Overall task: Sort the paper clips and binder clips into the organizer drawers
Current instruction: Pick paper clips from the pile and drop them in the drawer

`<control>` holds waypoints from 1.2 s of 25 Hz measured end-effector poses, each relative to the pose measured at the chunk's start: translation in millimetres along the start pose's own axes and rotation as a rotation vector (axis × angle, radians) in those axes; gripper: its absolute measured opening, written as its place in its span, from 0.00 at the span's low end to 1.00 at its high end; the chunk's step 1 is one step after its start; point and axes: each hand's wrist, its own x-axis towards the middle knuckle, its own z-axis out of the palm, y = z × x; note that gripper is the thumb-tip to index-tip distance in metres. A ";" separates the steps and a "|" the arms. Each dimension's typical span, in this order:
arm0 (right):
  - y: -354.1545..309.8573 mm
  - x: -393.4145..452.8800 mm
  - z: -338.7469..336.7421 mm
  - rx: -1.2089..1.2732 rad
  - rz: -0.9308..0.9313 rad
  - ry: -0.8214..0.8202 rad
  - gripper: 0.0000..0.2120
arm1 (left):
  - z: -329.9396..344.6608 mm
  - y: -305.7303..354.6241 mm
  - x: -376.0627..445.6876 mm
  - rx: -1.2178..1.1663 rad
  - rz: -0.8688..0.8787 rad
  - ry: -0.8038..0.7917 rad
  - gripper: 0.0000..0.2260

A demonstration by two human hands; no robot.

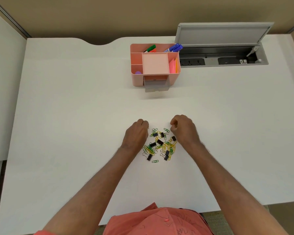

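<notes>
A heap of yellow and green paper clips [167, 147] mixed with small black binder clips [160, 142] lies on the white desk [75, 116] in front of me. My left hand [136, 134] rests at the heap's left edge, fingers curled shut. Fingers of my right hand [183, 128] are curled shut at the heap's upper right; whether they pinch a clip is hidden. The pink organizer [155, 65] stands farther back, and its grey lower drawer [157, 86] is pulled open.
Markers [174, 48] and pink sticky notes [172, 66] fill the organizer's top compartments. An open grey cable hatch [222, 53] with sockets sits at the back right. A white partition [2, 82] borders the desk's left side.
</notes>
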 end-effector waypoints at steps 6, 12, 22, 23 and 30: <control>-56.8 55.6 -49.9 0.570 0.023 0.176 0.09 | -48.5 22.0 36.8 -0.764 -0.252 0.301 0.05; -96.0 103.9 -49.7 0.292 -0.189 0.269 0.05 | -88.3 32.4 108.8 -0.736 -0.222 0.428 0.05; -95.4 122.8 -38.9 0.086 -0.293 0.217 0.10 | -82.9 20.9 136.2 -0.300 -0.214 0.393 0.09; -94.2 123.0 -38.9 0.101 -0.285 0.215 0.10 | -82.7 19.7 136.6 -0.293 -0.209 0.392 0.09; -86.9 108.3 -43.0 0.177 -0.279 0.251 0.09 | -81.6 14.1 124.3 -0.328 -0.113 0.410 0.10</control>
